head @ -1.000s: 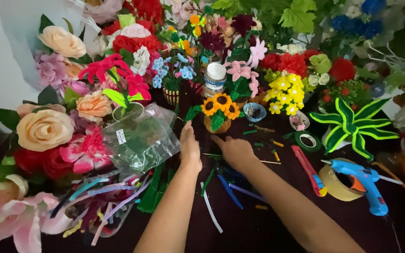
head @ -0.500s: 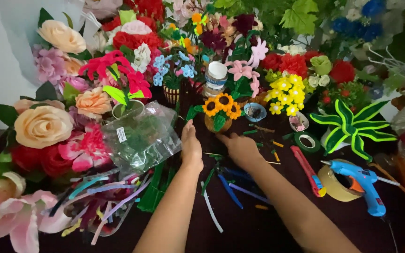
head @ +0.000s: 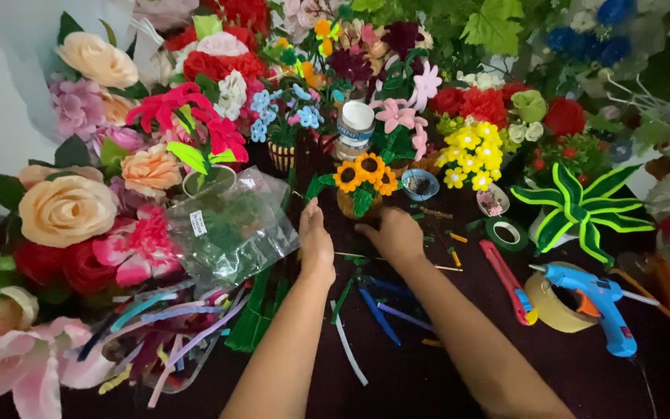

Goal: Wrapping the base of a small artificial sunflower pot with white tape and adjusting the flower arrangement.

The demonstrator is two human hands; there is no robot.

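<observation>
Across the dark worktop [head: 443, 365] craft goods crowd in from three sides; artificial roses [head: 67, 209] and a pink lily bank up along the left edge, a clear plastic bag [head: 234, 225] of green stuff lies just left of the hands, and a heap of loose pipe cleaners [head: 164, 334] spreads below it; a white-lidded jar [head: 354, 128] stands behind, a small blue dish [head: 420, 185] and a cluster of yellow flowers [head: 471, 154] sit to the right rear; further right lie a roll of green tape [head: 507, 233], a red cutter [head: 509, 281], a roll of brown tape [head: 552, 302] and a blue glue gun [head: 595, 304] resting partly on it. A small pot of sunflowers [head: 364, 182] stands just beyond both hands; the left hand [head: 316, 244] lies flat with its fingers together, tips near the pot's left side, touching or not I cannot tell; the right hand [head: 393, 233] reaches to the pot's base from the right, its fingers curled and partly hidden, so whether they clasp anything cannot be told. Blue, green and white pipe cleaner lengths lie scattered between the forearms; open worktop remains mainly toward the near edge, below and right of the arms.
</observation>
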